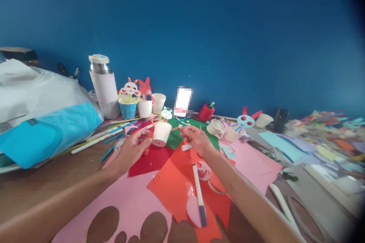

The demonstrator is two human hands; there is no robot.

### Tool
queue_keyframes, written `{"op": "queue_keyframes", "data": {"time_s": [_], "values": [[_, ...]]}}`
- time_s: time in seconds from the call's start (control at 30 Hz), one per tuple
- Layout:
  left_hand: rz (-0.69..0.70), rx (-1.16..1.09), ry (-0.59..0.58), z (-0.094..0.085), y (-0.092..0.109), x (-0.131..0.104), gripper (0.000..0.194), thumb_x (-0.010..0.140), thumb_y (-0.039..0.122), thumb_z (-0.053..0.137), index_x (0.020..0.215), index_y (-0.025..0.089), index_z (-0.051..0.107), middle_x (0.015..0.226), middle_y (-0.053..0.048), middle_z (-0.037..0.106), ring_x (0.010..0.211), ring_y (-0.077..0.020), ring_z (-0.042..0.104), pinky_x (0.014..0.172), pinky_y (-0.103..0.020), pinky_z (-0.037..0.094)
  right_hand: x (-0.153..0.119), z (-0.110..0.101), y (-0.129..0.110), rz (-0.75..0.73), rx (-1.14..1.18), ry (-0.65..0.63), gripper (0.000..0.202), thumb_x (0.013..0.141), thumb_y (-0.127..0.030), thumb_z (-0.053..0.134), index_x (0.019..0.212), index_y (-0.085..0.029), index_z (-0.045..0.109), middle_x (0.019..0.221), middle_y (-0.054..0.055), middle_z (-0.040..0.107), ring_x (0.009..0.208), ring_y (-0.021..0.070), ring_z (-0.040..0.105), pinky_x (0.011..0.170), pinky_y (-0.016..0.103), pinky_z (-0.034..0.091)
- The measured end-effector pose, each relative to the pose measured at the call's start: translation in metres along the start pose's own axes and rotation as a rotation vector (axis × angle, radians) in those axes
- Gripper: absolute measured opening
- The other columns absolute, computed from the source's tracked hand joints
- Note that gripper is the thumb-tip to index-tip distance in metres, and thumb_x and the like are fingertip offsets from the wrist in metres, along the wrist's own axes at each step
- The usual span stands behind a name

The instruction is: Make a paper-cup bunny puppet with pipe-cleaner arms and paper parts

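Observation:
A small white paper cup (162, 135) stands slightly tilted in front of me, with a pale mint paper animal head (166, 113) at its rim and thin orange-pink arms out to its sides. My left hand (136, 145) is at the cup's left side, thumb and fingers apart; whether the tips touch the cup is hard to tell. To the right, the fingers of my right hand (196, 138) are pinched at the tip of the cup's right arm (177, 127), by a small pink piece. A white marker (199, 190) with a dark cap lies below my right hand.
Red-orange paper (165, 182) and pink paper (137, 197) with cut-out holes cover the table. Behind stand a blue cup (128, 109), a white bottle (103, 87) and a lit phone (183, 100). Scissors (285, 205) lie right; a plastic bag (51, 110) bulges left. Paper scraps (336, 140) pile far right.

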State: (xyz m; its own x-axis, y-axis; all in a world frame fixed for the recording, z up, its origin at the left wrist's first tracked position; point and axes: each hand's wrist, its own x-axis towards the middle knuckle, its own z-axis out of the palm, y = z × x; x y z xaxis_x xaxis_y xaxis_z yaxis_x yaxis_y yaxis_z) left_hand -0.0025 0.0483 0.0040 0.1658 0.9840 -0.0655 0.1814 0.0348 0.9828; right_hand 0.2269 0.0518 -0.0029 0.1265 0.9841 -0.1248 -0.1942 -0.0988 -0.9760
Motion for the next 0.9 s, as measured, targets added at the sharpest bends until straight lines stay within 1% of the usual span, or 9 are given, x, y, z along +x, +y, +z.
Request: {"op": "queue_keyframes", "data": {"time_s": [0.1,0.17,0.3,0.37,0.47,0.6,0.7,0.77,0.9], "values": [[-0.025,-0.003,-0.005,-0.001,-0.003,-0.001,0.040,0.070,0.038,0.057,0.104,0.017,0.053,0.077,-0.001,0.059,0.059,-0.0114,0.056,0.055,-0.024,0.046,0.006,0.012,0.008,0.031,0.043,0.008,0.021,0.059,-0.033,0.072,0.068,-0.017,0.063,0.065,0.000,0.062,0.067,0.0113,0.057,0.052,0.020,0.036],[-0.038,-0.015,-0.009,-0.001,-0.007,-0.001,0.041,0.070,0.039,0.057,0.104,0.018,0.053,0.078,-0.002,0.060,0.057,-0.0108,0.056,0.056,-0.024,0.046,0.009,0.017,0.011,0.039,0.072,0.015,0.022,0.059,-0.034,0.072,0.069,-0.016,0.063,0.065,0.000,0.062,0.067,0.0110,0.057,0.053,0.019,0.037],[-0.057,-0.090,-0.054,-0.001,-0.012,0.003,0.039,0.069,0.039,0.058,0.101,0.017,0.054,0.089,-0.005,0.061,0.062,-0.0118,0.057,0.057,-0.024,0.047,0.009,0.021,0.010,0.075,0.120,0.009,0.025,0.055,-0.034,0.074,0.069,-0.017,0.061,0.065,0.000,0.062,0.070,0.0128,0.060,0.056,0.020,0.041],[-0.065,-0.097,-0.074,-0.002,-0.011,0.005,0.037,0.069,0.038,0.058,0.099,0.017,0.054,0.089,-0.005,0.062,0.062,-0.0123,0.058,0.057,-0.024,0.047,0.009,0.022,0.008,0.086,0.137,0.008,0.026,0.053,-0.033,0.074,0.067,-0.016,0.060,0.065,0.000,0.062,0.070,0.0136,0.061,0.058,0.021,0.043],[-0.083,-0.095,-0.068,-0.002,-0.011,0.007,0.036,0.069,0.039,0.059,0.098,0.018,0.056,0.089,-0.005,0.062,0.059,-0.0117,0.058,0.055,-0.024,0.047,0.014,0.028,0.006,0.081,0.153,0.009,0.028,0.052,-0.034,0.074,0.066,-0.016,0.058,0.065,0.000,0.062,0.068,0.0132,0.061,0.059,0.022,0.044],[-0.074,-0.150,-0.077,-0.003,-0.015,0.009,0.038,0.068,0.040,0.060,0.099,0.018,0.056,0.095,-0.006,0.061,0.068,-0.0139,0.060,0.056,-0.024,0.048,0.021,0.042,0.008,0.049,0.161,0.010,0.025,0.052,-0.033,0.072,0.064,-0.016,0.057,0.061,-0.001,0.061,0.063,0.0112,0.059,0.059,0.022,0.044],[-0.095,-0.158,-0.097,-0.004,-0.017,0.009,0.038,0.069,0.040,0.060,0.099,0.017,0.056,0.095,-0.006,0.061,0.065,-0.0129,0.060,0.059,-0.025,0.049,0.024,0.051,0.010,0.010,0.151,0.027,0.023,0.054,-0.032,0.071,0.062,-0.016,0.058,0.056,-0.002,0.058,0.055,0.0090,0.055,0.056,0.022,0.042],[-0.107,-0.180,-0.130,-0.003,-0.015,0.007,0.037,0.070,0.040,0.059,0.099,0.017,0.056,0.095,-0.006,0.061,0.064,-0.0124,0.060,0.061,-0.026,0.049,0.023,0.053,0.011,-0.031,0.137,0.039,0.021,0.055,-0.032,0.070,0.060,-0.015,0.058,0.053,-0.003,0.056,0.050,0.0078,0.050,0.054,0.022,0.040],[-0.124,-0.265,-0.118,0.000,-0.004,-0.001,0.035,0.070,0.038,0.061,0.095,0.016,0.055,0.092,-0.007,0.060,0.083,-0.0181,0.059,0.060,-0.025,0.048,0.013,0.048,0.007,-0.133,0.112,0.061,0.018,0.063,-0.032,0.067,0.062,-0.016,0.058,0.055,-0.004,0.055,0.052,0.0075,0.047,0.055,0.022,0.039]]}}
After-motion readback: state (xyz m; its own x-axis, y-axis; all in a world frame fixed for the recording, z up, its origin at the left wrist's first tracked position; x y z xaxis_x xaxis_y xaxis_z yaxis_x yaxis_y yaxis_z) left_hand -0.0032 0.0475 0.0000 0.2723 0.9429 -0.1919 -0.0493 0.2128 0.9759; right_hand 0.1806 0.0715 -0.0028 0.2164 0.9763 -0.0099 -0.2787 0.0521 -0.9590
